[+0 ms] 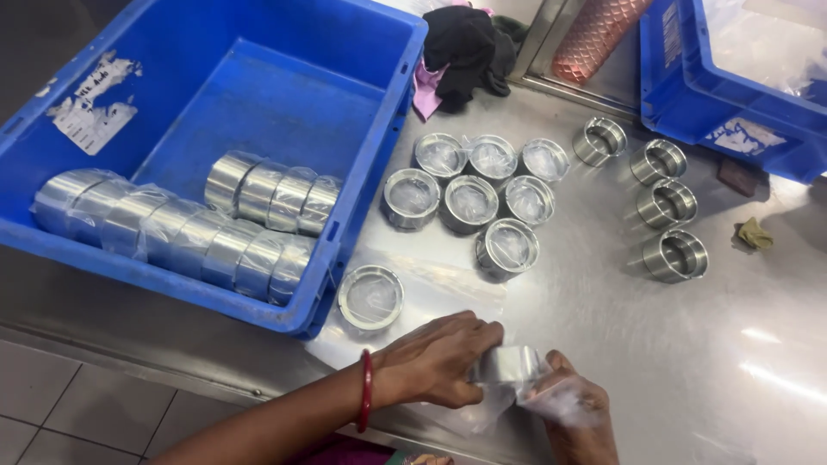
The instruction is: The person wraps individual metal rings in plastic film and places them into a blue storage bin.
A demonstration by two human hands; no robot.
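On the far left I see the blue crate (284, 86), its left corner cut off by the frame edge, with wrapped metal rings (172, 228) lying on their sides in rows, axes running roughly left-right. Just beside the crate one wrapped ring (370, 297) sits flat on the steel table (620, 344), its opening up. Now the hands: my left hand (435, 362), red bangle at the wrist, closes its fingers on the metal ring (508, 363) at the near table edge. The ring lies tilted on its side, its axis pointing roughly left-right, though plastic film (551, 398) blurs its outline. My right hand (573, 413) grips the film and the ring's right end; its fingers are largely hidden under the plastic and the wrist is cut off below. Further back, a cluster of wrapped rings (472, 202) stands open end up, and to the right four bare rings (668, 207) stand likewise. A second blue crate (689, 95) is cropped at top right.
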